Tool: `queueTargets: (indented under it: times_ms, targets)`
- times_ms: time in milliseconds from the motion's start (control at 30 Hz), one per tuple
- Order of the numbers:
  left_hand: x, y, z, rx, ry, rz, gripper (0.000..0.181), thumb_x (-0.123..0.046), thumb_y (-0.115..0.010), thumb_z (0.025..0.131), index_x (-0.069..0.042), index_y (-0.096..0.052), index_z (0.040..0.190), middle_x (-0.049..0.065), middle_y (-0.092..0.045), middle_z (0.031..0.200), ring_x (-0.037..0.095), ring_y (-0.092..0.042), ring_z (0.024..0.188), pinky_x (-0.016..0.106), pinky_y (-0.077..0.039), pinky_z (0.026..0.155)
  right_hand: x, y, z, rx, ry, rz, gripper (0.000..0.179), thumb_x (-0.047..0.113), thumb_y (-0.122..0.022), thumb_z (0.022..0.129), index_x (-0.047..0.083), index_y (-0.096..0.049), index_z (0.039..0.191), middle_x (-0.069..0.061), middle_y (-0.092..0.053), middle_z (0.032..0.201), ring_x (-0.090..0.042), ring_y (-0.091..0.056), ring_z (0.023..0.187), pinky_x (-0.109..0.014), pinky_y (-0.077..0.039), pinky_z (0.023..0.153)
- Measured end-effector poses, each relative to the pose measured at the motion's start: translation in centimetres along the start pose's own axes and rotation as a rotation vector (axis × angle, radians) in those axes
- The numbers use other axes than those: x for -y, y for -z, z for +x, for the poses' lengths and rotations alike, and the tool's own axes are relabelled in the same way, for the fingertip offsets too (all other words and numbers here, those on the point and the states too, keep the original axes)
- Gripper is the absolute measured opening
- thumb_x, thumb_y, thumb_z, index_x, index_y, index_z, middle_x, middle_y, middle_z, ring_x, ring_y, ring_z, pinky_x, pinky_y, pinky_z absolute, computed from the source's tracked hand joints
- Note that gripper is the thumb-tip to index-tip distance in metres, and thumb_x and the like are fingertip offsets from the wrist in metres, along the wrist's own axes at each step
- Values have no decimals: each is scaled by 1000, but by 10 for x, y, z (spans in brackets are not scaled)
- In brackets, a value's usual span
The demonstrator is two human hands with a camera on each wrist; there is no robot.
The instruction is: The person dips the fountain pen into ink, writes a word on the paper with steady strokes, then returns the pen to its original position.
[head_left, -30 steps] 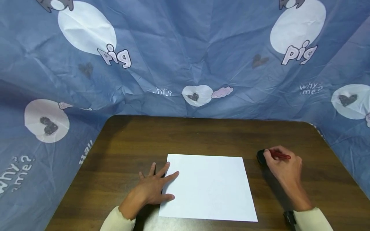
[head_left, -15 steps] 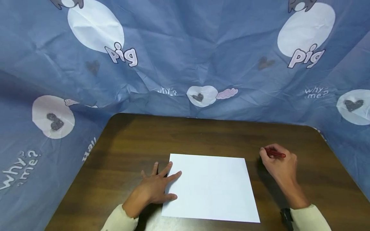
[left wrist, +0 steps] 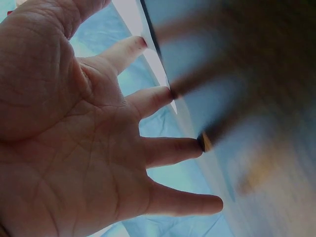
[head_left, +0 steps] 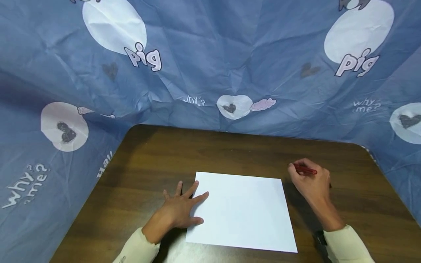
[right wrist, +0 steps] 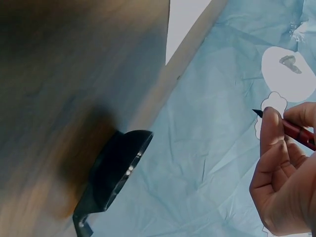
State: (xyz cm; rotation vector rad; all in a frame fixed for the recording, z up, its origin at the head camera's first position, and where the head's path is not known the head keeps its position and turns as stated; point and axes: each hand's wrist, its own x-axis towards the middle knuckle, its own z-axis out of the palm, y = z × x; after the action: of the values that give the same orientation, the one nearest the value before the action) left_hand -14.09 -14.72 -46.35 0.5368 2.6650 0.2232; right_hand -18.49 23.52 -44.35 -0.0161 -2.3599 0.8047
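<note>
My left hand [head_left: 177, 212] rests on the left edge of a blank white sheet of paper [head_left: 243, 215], its fingers spread; thumb and index finger lie over the sheet. In the left wrist view the fingers [left wrist: 170, 150] are straight, with tips down at the surface. To the right of the paper, my right hand [head_left: 312, 186] pinches a red pen [head_left: 305, 169] between thumb and fingers. Its dark pointed tip pokes out past the fingers in the right wrist view, and the pen [right wrist: 296, 133] is held above the tabletop.
A black object with a rounded body and a short bent arm [right wrist: 118, 170] stands on the table in the right wrist view; my right hand mostly hides it in the head view. Behind the brown wooden table [head_left: 230, 149] hangs a blue printed cloth [head_left: 190, 73].
My right hand has moved left toward the paper with the pen. The black object, earlier visible left of that hand, is now mostly hidden. My left hand keeps its place on the sheet.
</note>
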Motion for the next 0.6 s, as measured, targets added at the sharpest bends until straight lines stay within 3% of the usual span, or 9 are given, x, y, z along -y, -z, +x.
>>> queueTargets:
  times_ms: [233, 600]
  targets:
    - [-1, 2, 0, -6, -6, 6, 77, -59, -69, 86, -41, -37, 153, 3, -17, 166, 55, -13, 144, 85, -18, 94, 5, -5, 0, 23, 22, 3, 9, 22, -74, 83, 14, -74, 80, -2, -72, 72, -22, -69, 63, -12, -42, 56]
    - [1, 1, -2, 1, 6, -6, 76, -59, -69, 86, -41, -37, 153, 3, -16, 167, 54, -12, 145, 86, -17, 94, 16, -22, -4, 80, 76, 61, 5, 18, -75, 82, 14, -74, 80, 0, -71, 69, -17, -66, 59, -11, -42, 53]
